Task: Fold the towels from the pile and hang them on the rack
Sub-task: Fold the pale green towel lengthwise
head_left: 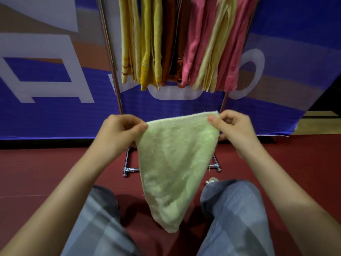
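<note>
A pale green towel [173, 159] hangs in front of me, stretched by its two top corners and tapering to a point above my knees. My left hand [120, 132] pinches the left corner. The right corner is pinched by my right hand [234, 128]. Behind the towel stands a chrome rack [114, 71]; its feet show on the floor on either side of the towel. Several folded towels hang on it: yellow ones [147, 43] at the left, brown ones in the middle, pink and cream ones [208, 43] at the right. No pile of towels is in view.
A blue, brown and white banner [46, 80] stands behind the rack. The floor [36, 172] is dark red. My two knees in grey-blue trousers [234, 209] are below the towel.
</note>
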`<state>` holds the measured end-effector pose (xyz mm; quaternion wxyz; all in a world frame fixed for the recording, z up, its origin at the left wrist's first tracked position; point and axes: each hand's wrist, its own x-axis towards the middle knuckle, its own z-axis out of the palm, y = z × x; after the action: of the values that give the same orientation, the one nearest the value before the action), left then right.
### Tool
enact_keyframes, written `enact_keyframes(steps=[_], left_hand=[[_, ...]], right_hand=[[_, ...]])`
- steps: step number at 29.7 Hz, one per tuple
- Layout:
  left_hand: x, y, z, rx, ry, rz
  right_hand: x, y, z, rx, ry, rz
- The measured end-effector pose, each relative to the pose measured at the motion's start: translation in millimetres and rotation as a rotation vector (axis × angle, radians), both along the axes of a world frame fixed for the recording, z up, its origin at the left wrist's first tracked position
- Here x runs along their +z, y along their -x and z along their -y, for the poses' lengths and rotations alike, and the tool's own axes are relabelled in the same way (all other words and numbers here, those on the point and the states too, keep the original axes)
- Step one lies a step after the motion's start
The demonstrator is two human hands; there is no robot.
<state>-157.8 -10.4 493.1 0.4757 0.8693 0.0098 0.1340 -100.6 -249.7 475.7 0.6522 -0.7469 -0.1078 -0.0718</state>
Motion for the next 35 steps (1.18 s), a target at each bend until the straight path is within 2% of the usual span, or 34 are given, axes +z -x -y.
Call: enact_keyframes(steps=[8, 11, 20, 23, 28, 30, 35], left_hand=[[-40.6, 10.2, 22.7, 0.142, 0.207, -0.077], [-53.4, 16.6, 38.4, 0.100, 0.237, -0.114], [-74.4, 24.9, 56.3, -0.009, 0.596, -0.293], [-82.2, 25.9, 55.3, -0.024, 0.542, -0.268], [-91.8, 26.3, 42.5, -0.086, 0.400, -0.244], [-92.0, 26.6, 36.3, -0.126, 0.352, -0.247], [-77.9, 28.4, 30.8, -0.267, 0.154, -0.119]], right_hand=[[-47.0, 29.0, -17.2, -0.032, -0.065, -0.132], [-62.4, 44.0, -32.0, 0.040, -0.058, -0.140], [-90.9, 67.3, -54.7, 0.188, -0.025, -0.130], [-98.0, 74.5, -56.7, 0.266, 0.070, -0.114], [-101.3, 78.0, -53.2, 0.444, 0.061, -0.168], [-100.3, 75.6, -46.6, 0.424, 0.059, -0.151], [-93.4, 61.0, -37.4, 0.223, 0.021, -0.110]])
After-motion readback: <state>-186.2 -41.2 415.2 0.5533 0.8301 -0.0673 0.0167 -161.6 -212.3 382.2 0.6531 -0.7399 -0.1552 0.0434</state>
